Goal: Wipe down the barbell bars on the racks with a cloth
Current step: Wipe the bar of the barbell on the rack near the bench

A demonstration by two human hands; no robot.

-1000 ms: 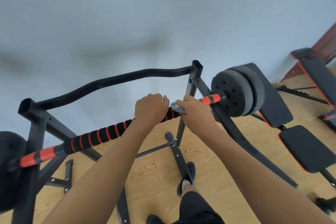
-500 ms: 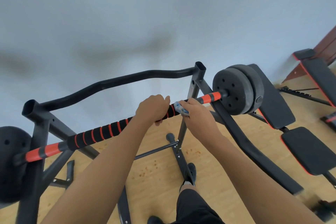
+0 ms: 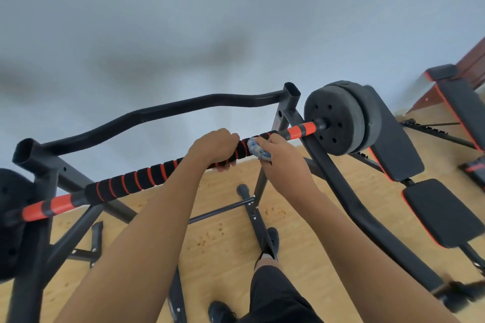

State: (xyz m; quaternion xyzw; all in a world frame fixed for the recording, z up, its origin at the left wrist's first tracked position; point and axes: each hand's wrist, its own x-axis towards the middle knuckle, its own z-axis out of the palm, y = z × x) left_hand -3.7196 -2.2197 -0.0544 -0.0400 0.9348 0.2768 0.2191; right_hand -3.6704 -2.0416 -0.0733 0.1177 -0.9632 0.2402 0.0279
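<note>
The bar lies across the rack, plates at both ends; the cloth sits on the foam grip near the right orange sleeve. Wrap the cloth round the grip and draw it along with firm, even pressure; brace the bar against rolling. The right hand clutches the cloth, palm down; the left hand grips the bar just beside it, fingers curled under; both forearms extend forward.

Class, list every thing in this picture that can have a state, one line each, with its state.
barbell bar, resting across the rack.
weight plates, mounted at the bar's ends.
left hand, gripping the bar's foam sleeve.
right hand, pressing the cloth against the bar.
cloth, bunched up, touching the bar.
</note>
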